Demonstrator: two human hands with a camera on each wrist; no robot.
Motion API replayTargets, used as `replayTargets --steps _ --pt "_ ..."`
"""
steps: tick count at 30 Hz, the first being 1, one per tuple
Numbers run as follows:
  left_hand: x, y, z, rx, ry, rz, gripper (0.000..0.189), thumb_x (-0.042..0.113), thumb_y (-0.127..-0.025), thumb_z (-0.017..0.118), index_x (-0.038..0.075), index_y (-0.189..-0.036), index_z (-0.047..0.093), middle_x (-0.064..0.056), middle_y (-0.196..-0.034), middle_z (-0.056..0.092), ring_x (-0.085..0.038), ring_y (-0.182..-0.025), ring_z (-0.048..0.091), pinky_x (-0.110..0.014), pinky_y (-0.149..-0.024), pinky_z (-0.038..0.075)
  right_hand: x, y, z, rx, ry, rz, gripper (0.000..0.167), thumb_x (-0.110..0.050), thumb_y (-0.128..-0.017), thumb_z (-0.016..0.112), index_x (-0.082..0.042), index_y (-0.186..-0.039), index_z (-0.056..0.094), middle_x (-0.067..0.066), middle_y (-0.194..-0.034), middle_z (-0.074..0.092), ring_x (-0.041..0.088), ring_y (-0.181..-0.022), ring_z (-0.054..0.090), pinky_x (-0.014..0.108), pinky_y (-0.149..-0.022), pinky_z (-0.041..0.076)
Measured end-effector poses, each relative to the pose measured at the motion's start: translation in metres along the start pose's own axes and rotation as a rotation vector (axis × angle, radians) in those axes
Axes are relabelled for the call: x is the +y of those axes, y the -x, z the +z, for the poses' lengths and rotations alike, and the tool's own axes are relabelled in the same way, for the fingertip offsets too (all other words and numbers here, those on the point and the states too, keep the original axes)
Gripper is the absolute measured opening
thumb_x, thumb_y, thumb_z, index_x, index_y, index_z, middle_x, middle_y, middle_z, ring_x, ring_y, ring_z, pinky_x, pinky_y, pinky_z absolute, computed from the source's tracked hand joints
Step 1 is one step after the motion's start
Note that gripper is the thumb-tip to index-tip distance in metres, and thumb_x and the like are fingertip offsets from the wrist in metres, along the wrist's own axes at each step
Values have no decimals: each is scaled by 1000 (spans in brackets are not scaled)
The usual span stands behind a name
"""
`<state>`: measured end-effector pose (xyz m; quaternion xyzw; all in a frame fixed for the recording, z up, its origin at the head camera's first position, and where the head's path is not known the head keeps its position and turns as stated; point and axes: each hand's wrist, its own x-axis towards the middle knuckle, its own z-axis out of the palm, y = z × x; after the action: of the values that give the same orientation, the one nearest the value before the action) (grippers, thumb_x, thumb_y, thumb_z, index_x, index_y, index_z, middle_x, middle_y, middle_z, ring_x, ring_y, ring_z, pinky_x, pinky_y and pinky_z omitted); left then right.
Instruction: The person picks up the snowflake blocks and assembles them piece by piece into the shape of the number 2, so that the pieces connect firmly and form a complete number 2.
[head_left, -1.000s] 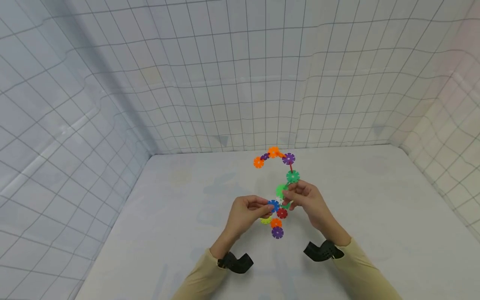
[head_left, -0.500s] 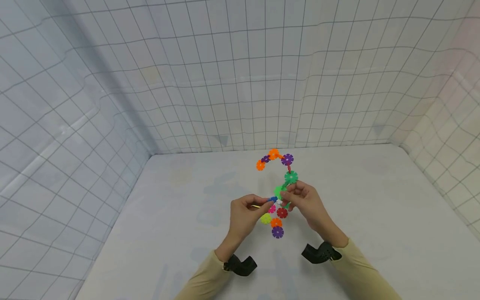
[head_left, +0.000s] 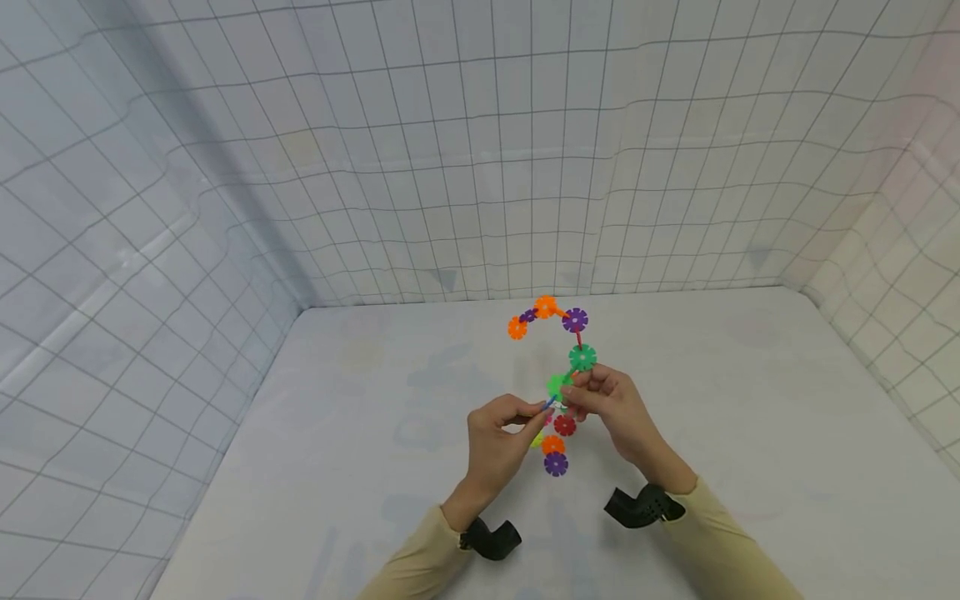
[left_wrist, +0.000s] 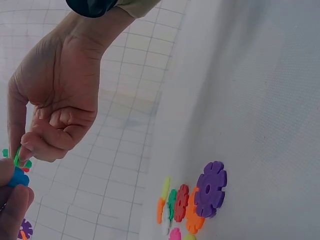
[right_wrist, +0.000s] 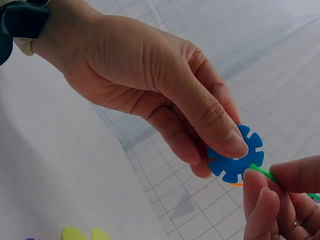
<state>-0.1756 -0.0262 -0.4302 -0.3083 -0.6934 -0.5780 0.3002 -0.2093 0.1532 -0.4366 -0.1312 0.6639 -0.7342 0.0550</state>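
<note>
Between thumb and fingers my left hand [head_left: 498,437] pinches a blue notched disc [right_wrist: 237,167], which looks nearly edge-on in the head view. My right hand [head_left: 611,408] pinches a green notched disc, a thin edge of which shows in the right wrist view. That green edge meets the blue disc's rim at a notch; whether it is slotted in, I cannot tell. From the right fingertips a curved chain of linked discs rises, with a teal-green disc [head_left: 582,357], a purple disc [head_left: 575,319] and an orange disc [head_left: 517,327] at its far end.
Loose notched discs lie on the white table [head_left: 337,467] below the hands, among them a purple one [left_wrist: 210,189], a red one [head_left: 565,425] and an orange one [head_left: 552,447]. White grid-patterned sheets [head_left: 525,150] enclose the table at the back and sides.
The blue disc has turned from face-on to edge-on in my left fingers. My left hand has shifted slightly right, toward the right fingertips. My right hand and the chain have barely moved.
</note>
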Motion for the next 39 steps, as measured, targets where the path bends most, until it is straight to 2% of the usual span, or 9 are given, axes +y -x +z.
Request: replayTargets --steps 6,10,13,16,19,21,29,34,39 --pt "-2 4 4 20 -4 33 16 -20 -67 74 -9 -77 69 -15 -68 65 -20 -59 64 -25 -59 55 0 1 -4 -43 26 -19 17 -3 -91 61 11 -89 52 10 -74 63 18 -62 59 26 -61 52" --pt "-21 16 9 37 -11 54 7 -7 -75 76 -7 -79 70 -11 -71 66 -15 -62 64 -25 -60 55 2 1 -8 -81 32 -41 15 -3 -91 61 10 -89 52 18 -73 61 25 -61 59 27 -61 53" --pt "-31 23 12 53 -22 61 12 5 -82 74 -6 -79 70 -9 -72 66 -13 -62 64 -24 -60 55 3 1 -10 -101 25 -49 14 -3 -91 61 8 -88 53 19 -72 61 26 -61 58 27 -61 53" --pt "-24 21 13 70 -34 70 13 4 -83 73 -7 -77 70 -10 -69 65 -15 -60 63 -23 -60 55 3 1 -9 -115 16 -55 13 -2 -90 60 8 -88 53 15 -70 62 24 -60 57 27 -60 53" --pt "-13 17 13 93 -34 84 4 -7 -78 74 -7 -77 70 -12 -68 64 -18 -58 62 -24 -60 55 4 0 -7 -130 5 -53 13 -1 -90 60 9 -88 53 10 -70 62 24 -61 56 27 -61 53" --pt "-7 15 13 104 -27 91 8 -14 -73 73 -8 -78 70 -13 -67 63 -20 -58 62 -25 -60 56 4 -1 -6 -131 -1 -47 13 -1 -90 60 9 -88 53 8 -70 61 23 -61 56 27 -63 53" --pt "-6 11 13 114 -33 55 16 -18 -68 76 -9 -80 70 -14 -70 65 -21 -60 63 -26 -62 56 4 -1 -4 -86 9 -13 13 -5 -92 60 6 -90 54 8 -75 63 19 -66 61 29 -69 54" --pt "-9 10 10 107 -1 34 18 -18 -68 75 -9 -83 70 -18 -76 67 -24 -65 65 -29 -64 56 3 -2 -2 -60 41 32 19 -12 -92 63 7 -93 58 8 -77 66 27 -71 63 35 -72 55" --pt "-24 15 6 83 11 -23 15 -9 -71 77 -5 -84 71 -14 -79 68 -21 -68 66 -31 -64 57 4 -3 1 -46 80 51 24 -14 -93 62 9 -99 59 13 -82 67 29 -76 64 39 -73 55"
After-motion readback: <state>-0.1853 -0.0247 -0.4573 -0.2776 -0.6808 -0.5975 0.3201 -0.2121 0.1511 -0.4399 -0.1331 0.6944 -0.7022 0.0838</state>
